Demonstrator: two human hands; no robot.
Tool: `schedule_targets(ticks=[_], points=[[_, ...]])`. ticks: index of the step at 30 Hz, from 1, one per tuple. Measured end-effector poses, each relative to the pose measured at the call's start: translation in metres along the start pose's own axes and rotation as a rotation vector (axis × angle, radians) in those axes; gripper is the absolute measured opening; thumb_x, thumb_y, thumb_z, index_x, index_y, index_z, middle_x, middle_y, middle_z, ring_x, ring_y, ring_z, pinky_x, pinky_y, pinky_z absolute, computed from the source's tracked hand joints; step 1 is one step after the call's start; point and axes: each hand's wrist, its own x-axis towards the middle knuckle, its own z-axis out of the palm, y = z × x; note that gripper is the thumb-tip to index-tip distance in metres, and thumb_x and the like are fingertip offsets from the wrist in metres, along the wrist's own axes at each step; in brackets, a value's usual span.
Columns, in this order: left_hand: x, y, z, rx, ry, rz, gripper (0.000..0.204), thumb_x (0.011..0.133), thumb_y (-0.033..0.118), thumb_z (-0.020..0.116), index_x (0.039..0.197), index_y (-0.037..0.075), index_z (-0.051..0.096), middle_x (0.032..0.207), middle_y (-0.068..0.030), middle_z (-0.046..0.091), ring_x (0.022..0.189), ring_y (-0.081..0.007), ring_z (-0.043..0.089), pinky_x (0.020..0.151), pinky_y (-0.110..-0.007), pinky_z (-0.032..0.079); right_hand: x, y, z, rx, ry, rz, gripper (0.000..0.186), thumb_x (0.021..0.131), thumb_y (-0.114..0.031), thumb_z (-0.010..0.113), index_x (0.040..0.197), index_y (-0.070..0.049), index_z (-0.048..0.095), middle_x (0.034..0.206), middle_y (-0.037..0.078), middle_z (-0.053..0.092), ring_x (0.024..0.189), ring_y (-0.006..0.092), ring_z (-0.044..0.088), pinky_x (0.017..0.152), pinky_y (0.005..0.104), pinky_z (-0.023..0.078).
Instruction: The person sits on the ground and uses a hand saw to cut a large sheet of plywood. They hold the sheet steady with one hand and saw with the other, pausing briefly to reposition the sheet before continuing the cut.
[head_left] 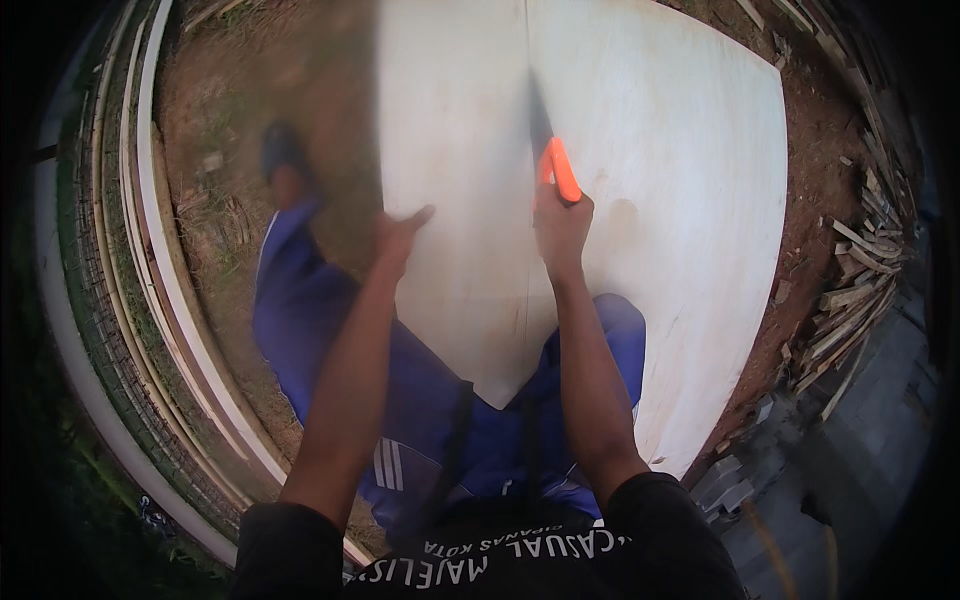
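Saw [566, 172] on plywood sheet [680, 230], long axis toward its far edge; our right hand [562, 228] wraps the handle. Our left hand [398, 238]: left edge, thumb out, other fingers unclear.

Diffuse daylight, bright pale board [670, 180], blurred left shoe [282, 148], dark fisheye vignette, bowed edges

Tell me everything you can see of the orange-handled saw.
The saw has a bright orange, looped handle that looks like plastic and a dark, narrowing blade, too blurred to show any teeth. It points forward, roughly along the thin line in the pale board. The right hand grips the handle; whether the blade sits in a cut cannot be told.
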Motion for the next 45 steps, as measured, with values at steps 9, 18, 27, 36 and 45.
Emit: schedule_targets(ticks=[9,18,27,36,45], points=[[0.015,-0.016,-0.005,-0.039,0.057,0.006,0.059,0.079,0.027,0.091,0.119,-0.009,0.065,0.114,-0.0229,0.072,0.101,-0.0307,0.071,0.089,-0.043,0.055,-0.147,-0.011,-0.058,0.043,-0.027,0.110,0.014,0.091,-0.003,0.061,0.078,0.002,0.058,0.064,-0.001,0.053,0.060,0.0060,0.047,0.055,0.0304,0.040],[0.018,-0.017,0.000,-0.046,-0.011,0.018,0.063,0.079,0.027,0.091,0.120,-0.013,0.063,0.113,-0.0242,0.072,0.099,-0.0311,0.071,0.087,-0.043,0.056,0.035,-0.045,0.029,-0.136,-0.006,0.004,0.026,0.088,-0.010,0.061,0.070,-0.001,0.045,0.059,0.001,0.047,0.055,0.0101,0.040,0.054,0.0353,0.038],[0.009,-0.008,-0.007,-0.084,-0.003,0.029,0.058,0.081,0.024,0.089,0.120,-0.010,0.064,0.112,-0.0230,0.072,0.098,-0.0308,0.072,0.087,-0.044,0.056,-0.133,0.022,-0.060,0.031,-0.055,0.023,0.022,0.091,-0.006,0.062,0.073,-0.001,0.051,0.064,-0.002,0.048,0.059,0.0072,0.044,0.055,0.0300,0.039],[0.014,-0.008,-0.003,-0.030,0.048,-0.065,0.062,0.080,0.026,0.090,0.123,-0.011,0.063,0.114,-0.0225,0.072,0.102,-0.0320,0.071,0.093,-0.045,0.054,-0.035,-0.021,-0.005,-0.145,-0.035,0.086,0.023,0.088,-0.012,0.062,0.072,0.001,0.050,0.061,0.003,0.050,0.058,0.0117,0.045,0.057,0.0353,0.041],[0.005,0.002,0.004,-0.031,-0.024,-0.012,0.064,0.079,0.028,0.091,0.124,-0.009,0.063,0.118,-0.0219,0.071,0.106,-0.0315,0.069,0.093,-0.044,0.053,-0.014,-0.017,-0.006,-0.106,-0.002,-0.037,0.027,0.087,-0.011,0.061,0.068,0.000,0.046,0.058,0.003,0.047,0.054,0.0112,0.041,0.053,0.0359,0.038]])
